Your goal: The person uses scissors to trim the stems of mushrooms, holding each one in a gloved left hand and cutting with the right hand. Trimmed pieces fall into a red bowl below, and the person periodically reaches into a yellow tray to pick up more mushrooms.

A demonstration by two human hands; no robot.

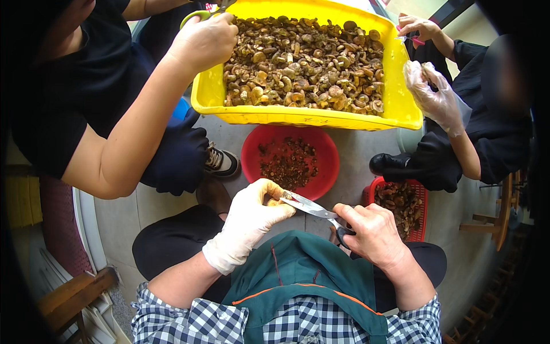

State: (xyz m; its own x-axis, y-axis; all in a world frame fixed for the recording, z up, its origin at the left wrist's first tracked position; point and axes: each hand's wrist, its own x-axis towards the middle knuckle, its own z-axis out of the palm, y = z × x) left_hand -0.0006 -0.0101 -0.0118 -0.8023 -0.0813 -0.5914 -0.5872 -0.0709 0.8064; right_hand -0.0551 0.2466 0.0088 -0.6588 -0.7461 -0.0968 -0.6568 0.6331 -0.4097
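My left hand, in a stained white glove, pinches a small brown mushroom between thumb and fingers. Bare, my right hand grips scissors with dark handles; their blades point left and meet the mushroom's end. Below both, on the floor, a red plastic basin holds small brown trimmings. Beyond it, a large yellow plastic tub is filled with brown mushrooms. To the right, a red plastic basket holds more mushrooms.
A co-worker at the left holds green-handled scissors over the tub's edge. At the right, another person has pink-handled scissors and a clear-gloved hand. Their shoes flank the basin. A wooden stool stands at far right.
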